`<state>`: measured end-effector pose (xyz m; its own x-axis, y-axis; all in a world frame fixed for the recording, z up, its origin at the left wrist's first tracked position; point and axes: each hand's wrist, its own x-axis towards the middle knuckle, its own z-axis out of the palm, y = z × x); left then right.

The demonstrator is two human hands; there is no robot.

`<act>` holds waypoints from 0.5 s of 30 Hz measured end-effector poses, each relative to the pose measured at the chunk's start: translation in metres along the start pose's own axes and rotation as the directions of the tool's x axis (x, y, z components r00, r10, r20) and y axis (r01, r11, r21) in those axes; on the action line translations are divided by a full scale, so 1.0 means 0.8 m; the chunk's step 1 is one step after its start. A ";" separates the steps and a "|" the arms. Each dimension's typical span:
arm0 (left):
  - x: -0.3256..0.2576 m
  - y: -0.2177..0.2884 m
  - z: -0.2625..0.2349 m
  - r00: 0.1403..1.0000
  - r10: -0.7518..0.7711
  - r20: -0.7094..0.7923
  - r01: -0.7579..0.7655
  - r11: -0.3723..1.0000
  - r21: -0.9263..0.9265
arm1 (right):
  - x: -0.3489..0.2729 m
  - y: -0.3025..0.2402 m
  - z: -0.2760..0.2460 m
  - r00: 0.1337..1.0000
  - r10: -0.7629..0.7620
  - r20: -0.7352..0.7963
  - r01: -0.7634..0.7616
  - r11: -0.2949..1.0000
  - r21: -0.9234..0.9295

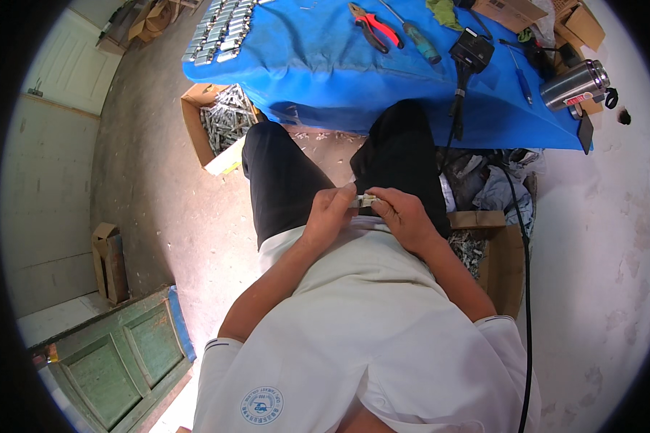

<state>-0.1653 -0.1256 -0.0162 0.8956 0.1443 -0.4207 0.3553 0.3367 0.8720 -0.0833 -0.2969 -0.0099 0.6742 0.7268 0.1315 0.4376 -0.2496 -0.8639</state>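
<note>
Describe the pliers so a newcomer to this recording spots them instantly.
Find the blue-covered table at the top. Right of its rows of metal pieces lie the pliers. Red and black handles set them apart from the teal-handled screwdriver beside them.

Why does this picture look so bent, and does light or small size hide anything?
Head view: the wide fisheye lens bows the foot of the left wall and leaves black corners; head view: light pales the floor left of the lap, and the steel flask shines; head view: the piece between left hand and right hand is too small to identify.
</note>
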 end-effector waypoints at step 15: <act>0.006 -0.012 0.000 0.988 -0.010 -0.152 0.014 1.000 0.022 | 0.012 -0.005 -0.003 0.881 0.300 0.367 -0.325 0.946 0.006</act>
<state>-0.1641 -0.1279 -0.0266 0.8410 0.2802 -0.4629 0.3737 0.3180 0.8713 -0.0776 -0.2905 -0.0038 0.5066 0.7999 -0.3218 0.1917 -0.4684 -0.8625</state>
